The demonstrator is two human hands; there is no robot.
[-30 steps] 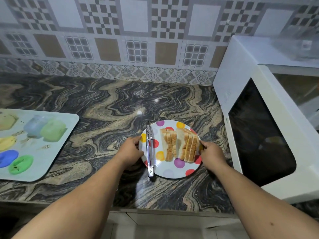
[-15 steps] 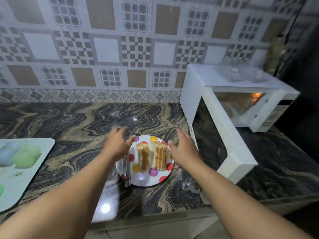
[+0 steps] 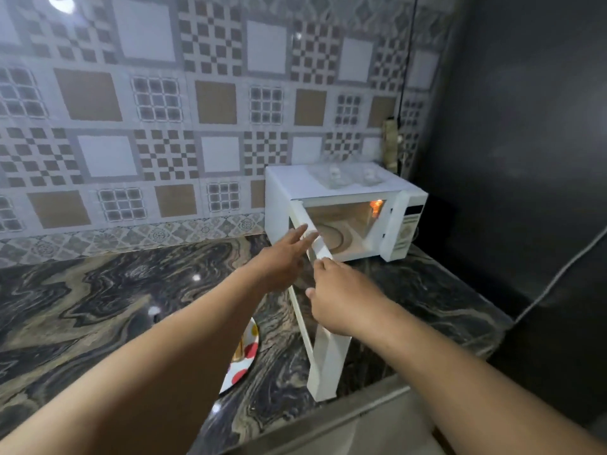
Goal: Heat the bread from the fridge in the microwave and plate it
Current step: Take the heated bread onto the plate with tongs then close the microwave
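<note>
A: What lay at lower centre of the frame?

B: The dotted plate (image 3: pixel 244 362) with the bread (image 3: pixel 238 350), mostly hidden behind the left forearm, on the counter (image 3: pixel 98 310).

A: And the hands?

B: The left hand (image 3: pixel 279 257) reached out with fingers straight and slightly spread; the right hand (image 3: pixel 338 297) was loosely curled at the open door (image 3: pixel 323 362), holding nothing.

A: The step?

B: Plating looked done; closing the lit microwave (image 3: pixel 345 208), at centre right, seemed next, needing a push on the door.

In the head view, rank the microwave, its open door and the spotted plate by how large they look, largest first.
1. Microwave: largest as seen.
2. Open door: seen nearly edge-on and partly behind the hands, so it shows less.
3. Spotted plate: smallest, but the left arm hides most of it, so its rank is unsure.
</note>
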